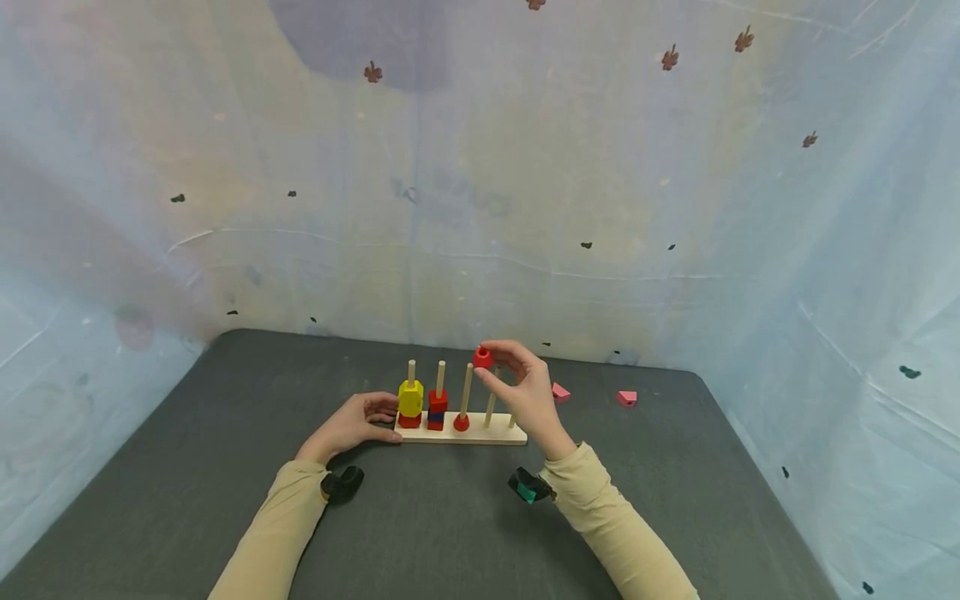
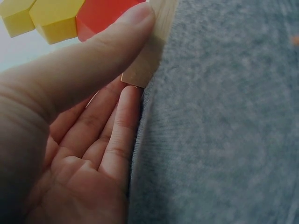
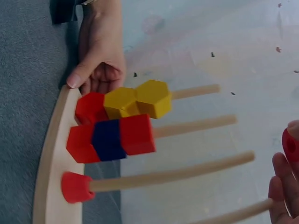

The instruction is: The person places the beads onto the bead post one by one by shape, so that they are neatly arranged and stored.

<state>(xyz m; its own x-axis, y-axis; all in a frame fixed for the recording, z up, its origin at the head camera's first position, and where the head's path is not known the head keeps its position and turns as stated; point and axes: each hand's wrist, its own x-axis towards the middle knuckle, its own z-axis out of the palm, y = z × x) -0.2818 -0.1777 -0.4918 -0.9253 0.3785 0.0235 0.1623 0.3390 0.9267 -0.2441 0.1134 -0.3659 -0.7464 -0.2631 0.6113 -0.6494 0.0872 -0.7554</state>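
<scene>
The left forearm slants up and inward from the lower left, and the left hand (image 1: 358, 423) is curled at the left end of the wooden base (image 1: 480, 437). Its thumb presses on the base near the front corner while its fingers bend behind the end, so the hand grips that end. The right forearm angles in from the lower right, and the right hand (image 1: 529, 396) is raised, thumb below and fingers above, closed in a pinch on a red piece (image 1: 482, 357). That piece is up in the air, just beside the tip of the third peg (image 1: 467, 392) and apart from it, its hole showing toward the head camera.

The base lies flat on the grey tabletop (image 1: 420, 533), its long side running left to right, nearer the far edge than the bottom of the head view. Yellow blocks (image 1: 410, 398) sit over a red one on the first peg, and a red-blue-red stack (image 1: 437, 409) fills the lower part of the second. A red bottom piece (image 1: 461, 422) leaves most of the third peg bare to its tip. The right hand partly covers the fourth peg (image 1: 491, 410). Two pink blocks (image 1: 627, 398) lie between the base and the tabletop's right edge.
</scene>
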